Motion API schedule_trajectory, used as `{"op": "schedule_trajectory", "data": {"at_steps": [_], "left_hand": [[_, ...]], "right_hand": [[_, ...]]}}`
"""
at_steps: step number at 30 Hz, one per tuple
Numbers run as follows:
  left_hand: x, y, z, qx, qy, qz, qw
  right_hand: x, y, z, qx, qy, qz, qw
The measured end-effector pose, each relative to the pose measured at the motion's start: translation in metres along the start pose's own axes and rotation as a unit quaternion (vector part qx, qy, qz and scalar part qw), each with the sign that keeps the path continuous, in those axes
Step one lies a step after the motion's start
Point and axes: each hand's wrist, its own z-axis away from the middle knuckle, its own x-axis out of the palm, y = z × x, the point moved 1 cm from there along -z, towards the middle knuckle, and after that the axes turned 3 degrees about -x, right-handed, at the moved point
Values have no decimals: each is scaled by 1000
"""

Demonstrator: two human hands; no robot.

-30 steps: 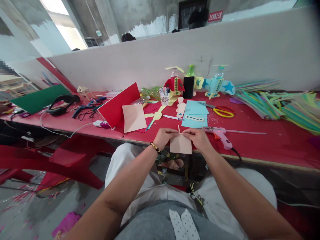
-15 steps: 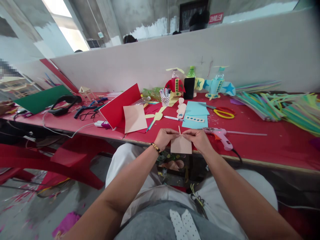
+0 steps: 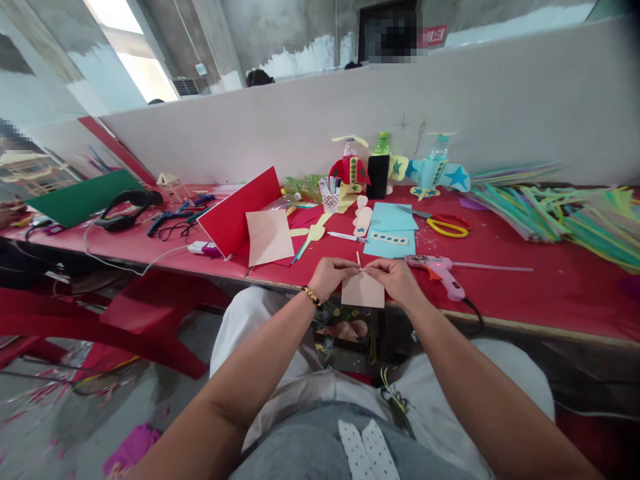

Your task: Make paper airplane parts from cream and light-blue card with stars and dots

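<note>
Just below frame centre, the left hand [image 3: 327,275] and right hand [image 3: 397,278] pinch a peach paper sheet [image 3: 363,293] along its top edge; a pink glue gun [image 3: 449,280] lies rightward.

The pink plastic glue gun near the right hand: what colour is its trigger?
The trigger is orange; see the head view.

Red wall sign [image 3: 435,36], white characters, partly pixelated, too blurred to read, no readable text elsewhere

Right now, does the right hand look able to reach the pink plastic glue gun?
Probably yes: the glue gun lies beside the right hand, nothing visibly between, though that hand seems busy pinching the pale pink rectangular sheet.
</note>
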Motion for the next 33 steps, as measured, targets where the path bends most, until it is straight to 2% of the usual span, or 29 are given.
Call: {"op": "schedule_trajectory", "data": {"at_steps": [12,33], "left_hand": [[0,-1,0,10,15,3,1000],[-1,-1,-1,11,6,-13,1000]], "right_hand": [[1,2,-1,-2,1,-3,1000],[1,0,1,4,4,-25,1000]]}}
